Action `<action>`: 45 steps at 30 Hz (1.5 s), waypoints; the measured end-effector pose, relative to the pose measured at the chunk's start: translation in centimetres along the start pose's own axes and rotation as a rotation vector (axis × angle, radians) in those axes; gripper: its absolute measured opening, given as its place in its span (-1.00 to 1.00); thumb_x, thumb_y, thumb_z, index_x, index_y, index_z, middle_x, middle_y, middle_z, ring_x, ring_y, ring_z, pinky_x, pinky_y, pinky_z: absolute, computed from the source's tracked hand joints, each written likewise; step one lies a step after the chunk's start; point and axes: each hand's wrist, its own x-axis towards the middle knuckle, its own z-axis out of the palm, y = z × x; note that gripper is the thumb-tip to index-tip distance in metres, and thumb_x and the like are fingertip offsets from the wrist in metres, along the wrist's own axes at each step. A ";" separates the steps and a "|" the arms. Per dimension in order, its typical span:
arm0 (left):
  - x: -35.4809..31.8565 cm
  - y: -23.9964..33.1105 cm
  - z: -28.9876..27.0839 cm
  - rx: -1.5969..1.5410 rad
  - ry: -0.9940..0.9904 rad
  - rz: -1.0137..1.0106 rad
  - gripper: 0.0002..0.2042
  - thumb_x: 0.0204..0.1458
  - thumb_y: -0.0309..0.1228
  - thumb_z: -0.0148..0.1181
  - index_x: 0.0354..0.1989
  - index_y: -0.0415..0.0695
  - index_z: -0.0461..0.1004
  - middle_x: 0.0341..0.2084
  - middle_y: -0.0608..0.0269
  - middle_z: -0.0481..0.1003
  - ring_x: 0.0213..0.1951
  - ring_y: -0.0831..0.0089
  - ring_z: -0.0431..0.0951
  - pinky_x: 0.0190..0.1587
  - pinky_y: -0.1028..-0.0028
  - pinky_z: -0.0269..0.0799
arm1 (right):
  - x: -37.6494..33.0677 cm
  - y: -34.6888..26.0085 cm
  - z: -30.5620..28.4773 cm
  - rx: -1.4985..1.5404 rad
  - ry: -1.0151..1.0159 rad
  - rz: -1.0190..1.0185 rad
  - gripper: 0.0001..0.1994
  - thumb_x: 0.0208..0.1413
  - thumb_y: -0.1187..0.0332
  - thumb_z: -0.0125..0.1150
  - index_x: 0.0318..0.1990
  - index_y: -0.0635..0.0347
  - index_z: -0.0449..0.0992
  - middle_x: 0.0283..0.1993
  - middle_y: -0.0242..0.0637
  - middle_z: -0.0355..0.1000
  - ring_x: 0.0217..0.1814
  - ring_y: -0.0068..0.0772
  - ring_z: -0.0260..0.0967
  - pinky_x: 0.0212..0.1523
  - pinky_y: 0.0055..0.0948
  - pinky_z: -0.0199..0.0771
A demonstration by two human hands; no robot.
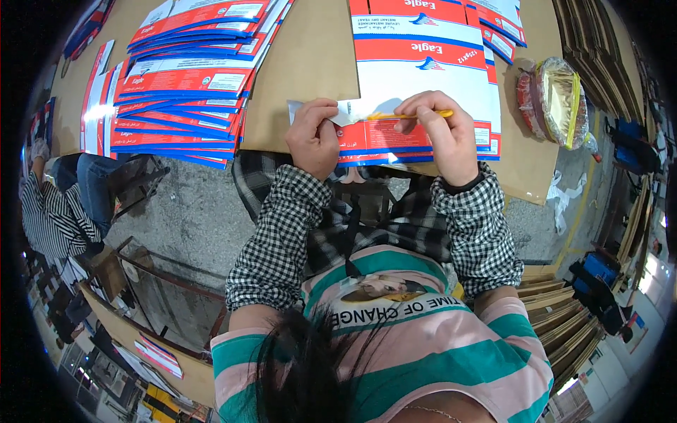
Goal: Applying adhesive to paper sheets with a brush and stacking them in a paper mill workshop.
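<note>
Flat printed cartons (423, 84) in red, white and blue lie on the table in front of me, overlapping one another. My left hand (314, 137) is closed at the near left end of the nearest carton, fingers pinching a pale flap (345, 113) there. A slim yellow-orange brush (423, 114) is gripped in my right hand (446, 134), thumb and fingers around its handle. It lies almost level just over the nearest carton, its thin end pointing left toward the flap. Whether the tip touches the card I cannot tell.
A large fanned pile of similar cartons (183, 84) covers the left of the brown table (300, 70). At right stands a plastic-wrapped tub (553, 102) with a yellow rim band. Stacked brown cardboard (589, 42) lies beyond it. Another person (56, 204) sits at far left.
</note>
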 end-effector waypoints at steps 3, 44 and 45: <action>0.0 0.0 0.1 -0.006 -0.007 -0.012 -0.85 -0.21 -0.72 -0.08 -0.48 -0.30 0.41 -0.38 0.07 0.48 -0.30 0.22 0.48 -0.23 0.41 0.39 | -0.1 -0.1 0.6 -0.048 -0.033 -0.009 -0.84 0.11 0.47 -0.13 -0.37 0.38 0.36 -0.36 -0.27 0.40 -0.37 -0.56 0.34 -0.27 -0.57 0.37; 0.0 0.2 -0.1 -0.008 0.006 0.008 -0.86 -0.18 -0.71 -0.08 -0.48 -0.30 0.42 -0.38 0.06 0.48 -0.31 0.25 0.49 -0.25 0.43 0.41 | 0.9 0.4 -0.2 0.026 -0.003 0.085 -0.78 0.13 0.41 -0.17 -0.39 0.38 0.38 -0.38 -0.17 0.43 -0.45 -0.52 0.38 -0.36 -0.56 0.43; 0.0 0.2 -0.1 -0.008 0.006 0.007 -0.86 -0.18 -0.71 -0.08 -0.48 -0.30 0.42 -0.38 0.06 0.48 -0.31 0.25 0.49 -0.25 0.43 0.41 | 0.9 0.5 -0.4 0.026 -0.004 0.086 -0.78 0.13 0.41 -0.17 -0.39 0.38 0.38 -0.38 -0.17 0.43 -0.45 -0.52 0.38 -0.36 -0.56 0.43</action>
